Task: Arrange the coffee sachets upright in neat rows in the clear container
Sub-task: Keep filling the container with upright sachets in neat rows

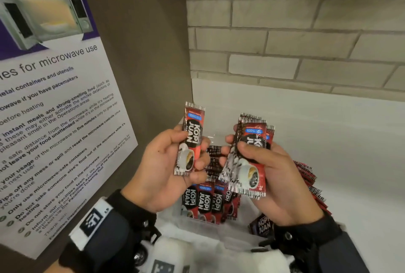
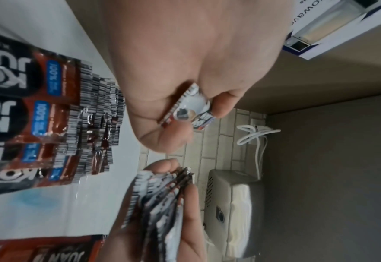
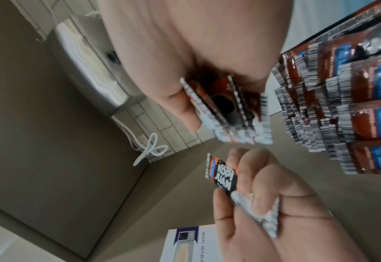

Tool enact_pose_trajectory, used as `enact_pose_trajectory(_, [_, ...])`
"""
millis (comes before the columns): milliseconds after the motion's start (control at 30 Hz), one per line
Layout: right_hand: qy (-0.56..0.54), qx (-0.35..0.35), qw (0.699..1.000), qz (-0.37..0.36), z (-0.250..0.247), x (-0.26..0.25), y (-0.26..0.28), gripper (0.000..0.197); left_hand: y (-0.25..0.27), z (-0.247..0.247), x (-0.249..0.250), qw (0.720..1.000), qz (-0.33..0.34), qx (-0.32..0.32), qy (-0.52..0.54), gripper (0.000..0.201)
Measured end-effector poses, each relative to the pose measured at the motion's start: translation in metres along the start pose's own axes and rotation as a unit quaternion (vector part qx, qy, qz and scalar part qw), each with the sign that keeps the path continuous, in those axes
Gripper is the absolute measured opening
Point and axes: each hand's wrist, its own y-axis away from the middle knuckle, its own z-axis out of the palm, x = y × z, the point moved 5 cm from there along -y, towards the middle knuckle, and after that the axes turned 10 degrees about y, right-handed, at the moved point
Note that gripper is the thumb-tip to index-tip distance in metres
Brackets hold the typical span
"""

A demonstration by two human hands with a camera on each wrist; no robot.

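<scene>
My left hand [image 1: 175, 158] grips one red and black coffee sachet [image 1: 190, 139], upright, between thumb and fingers; the left wrist view shows its end [image 2: 185, 108] in the pinch. My right hand [image 1: 258, 163] holds a fanned stack of several sachets [image 1: 247, 158], seen edge-on as the stack [image 3: 227, 113] in the right wrist view. Both hands hover just above the clear container [image 1: 175, 213], where rows of sachets [image 1: 206, 200] stand upright. The container's far part is hidden behind my hands.
A loose pile of sachets [image 1: 306, 174] lies on the white counter [image 1: 328, 141] to the right of the container. A microwave notice [image 1: 50, 119] covers the brown side wall on the left. A brick wall [image 1: 295, 31] rises behind. A metal dispenser [image 2: 230, 203] hangs above.
</scene>
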Motion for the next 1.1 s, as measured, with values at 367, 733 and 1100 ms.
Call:
enact_pose_trajectory(367, [0.079,0.083,0.993,-0.035,-0.006,0.003,-0.001,0.051,0.006,0.009,-0.011,0.984,0.058,0.019,-0.168,0.031])
enact_pose_trajectory(733, [-0.003,0.069,0.996,-0.051,0.006,0.011,0.002,0.041,0.005,0.025,-0.032,0.902,0.158,-0.019,-0.401,0.035])
enact_pose_trajectory(1100, [0.216,0.112,0.958,-0.15,0.0,-0.004,0.005,0.026,-0.002,0.02,-0.021,0.877,0.19,0.006,-0.441,0.045])
